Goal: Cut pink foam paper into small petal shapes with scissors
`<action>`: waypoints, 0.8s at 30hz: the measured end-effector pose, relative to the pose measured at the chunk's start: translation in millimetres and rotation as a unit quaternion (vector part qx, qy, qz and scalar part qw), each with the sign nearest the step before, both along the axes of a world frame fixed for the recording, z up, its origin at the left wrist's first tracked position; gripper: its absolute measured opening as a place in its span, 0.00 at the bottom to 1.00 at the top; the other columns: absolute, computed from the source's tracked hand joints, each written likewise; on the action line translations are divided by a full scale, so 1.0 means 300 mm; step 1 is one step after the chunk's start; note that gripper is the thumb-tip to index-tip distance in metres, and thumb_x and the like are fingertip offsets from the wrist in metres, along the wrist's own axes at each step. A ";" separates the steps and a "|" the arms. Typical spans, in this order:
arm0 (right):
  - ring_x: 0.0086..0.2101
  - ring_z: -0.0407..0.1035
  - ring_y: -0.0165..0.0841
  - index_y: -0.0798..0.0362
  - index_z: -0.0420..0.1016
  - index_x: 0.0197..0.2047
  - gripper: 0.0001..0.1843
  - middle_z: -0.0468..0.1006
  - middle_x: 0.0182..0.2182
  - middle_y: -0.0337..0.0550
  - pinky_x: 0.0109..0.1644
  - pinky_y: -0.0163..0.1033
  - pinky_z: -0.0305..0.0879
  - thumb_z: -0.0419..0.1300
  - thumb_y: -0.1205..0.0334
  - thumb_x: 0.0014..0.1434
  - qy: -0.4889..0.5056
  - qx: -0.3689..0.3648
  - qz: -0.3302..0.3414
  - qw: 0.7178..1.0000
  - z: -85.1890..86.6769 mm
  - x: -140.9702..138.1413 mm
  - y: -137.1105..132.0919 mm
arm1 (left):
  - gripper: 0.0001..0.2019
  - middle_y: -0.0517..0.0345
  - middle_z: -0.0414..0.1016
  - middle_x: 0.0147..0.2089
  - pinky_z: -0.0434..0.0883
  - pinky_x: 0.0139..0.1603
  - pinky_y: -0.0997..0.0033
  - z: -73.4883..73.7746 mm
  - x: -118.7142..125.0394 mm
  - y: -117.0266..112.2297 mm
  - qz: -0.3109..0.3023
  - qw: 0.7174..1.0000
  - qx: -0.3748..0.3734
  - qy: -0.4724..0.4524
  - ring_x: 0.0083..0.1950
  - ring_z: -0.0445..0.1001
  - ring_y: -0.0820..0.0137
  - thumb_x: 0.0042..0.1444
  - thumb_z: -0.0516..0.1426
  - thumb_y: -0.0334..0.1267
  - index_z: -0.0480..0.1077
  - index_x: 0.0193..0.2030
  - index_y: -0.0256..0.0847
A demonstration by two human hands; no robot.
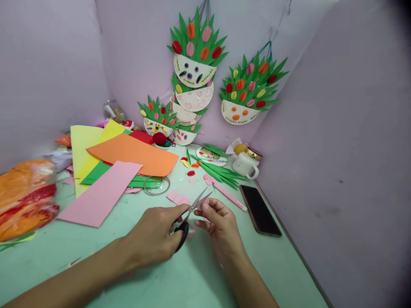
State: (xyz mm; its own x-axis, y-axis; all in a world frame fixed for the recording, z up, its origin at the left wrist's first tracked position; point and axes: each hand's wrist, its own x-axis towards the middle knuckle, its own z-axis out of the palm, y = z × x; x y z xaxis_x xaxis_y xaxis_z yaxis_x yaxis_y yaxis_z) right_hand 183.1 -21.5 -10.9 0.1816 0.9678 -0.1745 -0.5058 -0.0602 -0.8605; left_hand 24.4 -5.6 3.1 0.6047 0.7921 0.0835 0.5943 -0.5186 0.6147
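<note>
My left hand [156, 235] is closed around the black handles of a pair of scissors [183, 236]. The blades are parted and point up and away, close to the fingertips of my right hand [223, 224]. Thumb and fingers of that hand are pinched together on a small bit of pink paper, mostly hidden by the fingers. Just beyond the scissors lies a pink paper strip [177, 197]. A pink pen-like tool [229, 196] rests past my right hand, and small cut petals, one of them a red petal [191, 173], are scattered further back.
Coloured sheets, with an orange sheet [135, 154] and a pink sheet [101, 194] on top, cover the left. A tape roll [156, 192] lies beside them. Green paper leaves [221, 173], a white mug [245, 166] and a phone [260, 210] are at right. Paper flower baskets [195, 70] hang behind.
</note>
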 end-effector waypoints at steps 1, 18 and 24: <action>0.26 0.70 0.30 0.55 0.73 0.24 0.13 0.74 0.21 0.37 0.24 0.32 0.70 0.71 0.60 0.36 -0.004 -0.001 -0.001 1.000 0.001 0.000 -0.001 | 0.09 0.62 0.72 0.29 0.61 0.32 0.75 0.003 -0.001 -0.001 0.001 1.000 0.003 0.001 0.29 0.68 0.71 0.52 0.49 0.34 0.65 0.40 0.44; 0.25 0.70 0.29 0.55 0.74 0.24 0.12 0.74 0.20 0.37 0.24 0.31 0.70 0.71 0.60 0.37 -0.015 -0.005 -0.002 1.000 -0.007 0.005 0.000 | 0.12 0.61 0.73 0.30 0.60 0.31 0.75 0.012 -0.006 -0.003 -0.002 1.000 0.012 0.006 0.29 0.69 0.71 0.51 0.49 0.33 0.66 0.42 0.43; 0.25 0.70 0.30 0.55 0.74 0.24 0.12 0.74 0.20 0.37 0.24 0.32 0.69 0.71 0.60 0.37 -0.009 -0.006 -0.001 1.000 -0.008 0.002 0.000 | 0.13 0.62 0.72 0.29 0.60 0.31 0.75 -0.004 -0.005 0.000 -0.004 1.000 0.017 0.010 0.28 0.68 0.71 0.51 0.49 0.32 0.66 0.43 0.44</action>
